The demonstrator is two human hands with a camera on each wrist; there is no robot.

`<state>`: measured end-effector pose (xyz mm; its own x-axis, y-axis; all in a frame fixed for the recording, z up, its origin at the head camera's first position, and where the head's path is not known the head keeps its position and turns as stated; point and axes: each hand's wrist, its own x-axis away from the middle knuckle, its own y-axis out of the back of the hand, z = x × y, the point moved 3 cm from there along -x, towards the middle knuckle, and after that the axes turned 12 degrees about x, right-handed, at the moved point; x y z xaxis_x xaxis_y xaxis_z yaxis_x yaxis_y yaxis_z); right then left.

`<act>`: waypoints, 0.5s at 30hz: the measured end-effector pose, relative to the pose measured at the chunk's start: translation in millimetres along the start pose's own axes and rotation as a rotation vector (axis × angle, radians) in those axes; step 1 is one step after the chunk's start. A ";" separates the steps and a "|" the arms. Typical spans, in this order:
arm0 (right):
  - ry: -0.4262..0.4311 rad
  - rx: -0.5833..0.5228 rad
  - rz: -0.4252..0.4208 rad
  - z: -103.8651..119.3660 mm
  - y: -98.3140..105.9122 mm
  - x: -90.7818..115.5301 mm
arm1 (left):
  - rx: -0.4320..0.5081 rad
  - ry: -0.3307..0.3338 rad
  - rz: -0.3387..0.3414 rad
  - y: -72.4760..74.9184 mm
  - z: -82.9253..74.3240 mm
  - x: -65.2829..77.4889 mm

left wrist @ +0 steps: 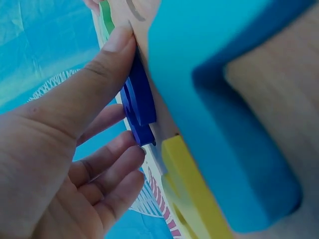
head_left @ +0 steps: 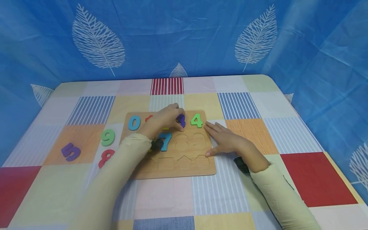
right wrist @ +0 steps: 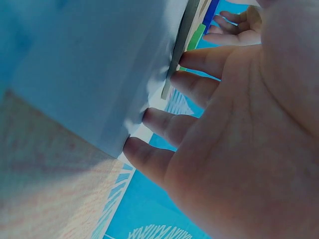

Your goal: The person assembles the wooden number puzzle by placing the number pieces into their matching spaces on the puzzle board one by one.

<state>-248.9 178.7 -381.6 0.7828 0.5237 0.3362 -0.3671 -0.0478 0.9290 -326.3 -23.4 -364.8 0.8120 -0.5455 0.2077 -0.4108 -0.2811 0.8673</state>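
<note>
A wooden number puzzle board [head_left: 198, 163] lies on the table. My left hand [head_left: 165, 119] reaches over it and holds the purple number 3 [head_left: 181, 120] between thumb and fingers. In the left wrist view the thumb is on one side of the 3 [left wrist: 142, 97], with the fingers at its other side. My right hand [head_left: 225, 139] rests at the board's right edge, fingers extended, beside the green number 4 [head_left: 196, 120]. A blue number 7 [head_left: 165, 142] lies below the left hand. The yellow number 2 [left wrist: 187, 184] is mostly hidden in the head view.
Blue 0 [head_left: 134, 123] and partly covered red 1 [head_left: 148, 118] sit on the board's top row. Shape recesses line its lower part. Left of the board lie a green 9 [head_left: 107, 137], a red 8 [head_left: 105, 157] and a purple 5 [head_left: 70, 151]. A blue curtain [head_left: 184, 35] hangs behind.
</note>
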 end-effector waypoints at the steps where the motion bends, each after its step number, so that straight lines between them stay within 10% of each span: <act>1: 0.000 -0.001 0.001 -0.2 -0.1 0.0 | 0.006 0.006 0.004 0.1 -0.1 -0.4; 15: 0.013 0.010 -0.001 -1.0 -0.8 0.5 | -0.002 0.023 0.018 0.7 -2.6 -1.2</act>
<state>-248.7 179.9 -382.3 0.7768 0.5345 0.3329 -0.3611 -0.0550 0.9309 -326.5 -20.8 -363.3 0.8138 -0.5322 0.2335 -0.4245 -0.2699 0.8643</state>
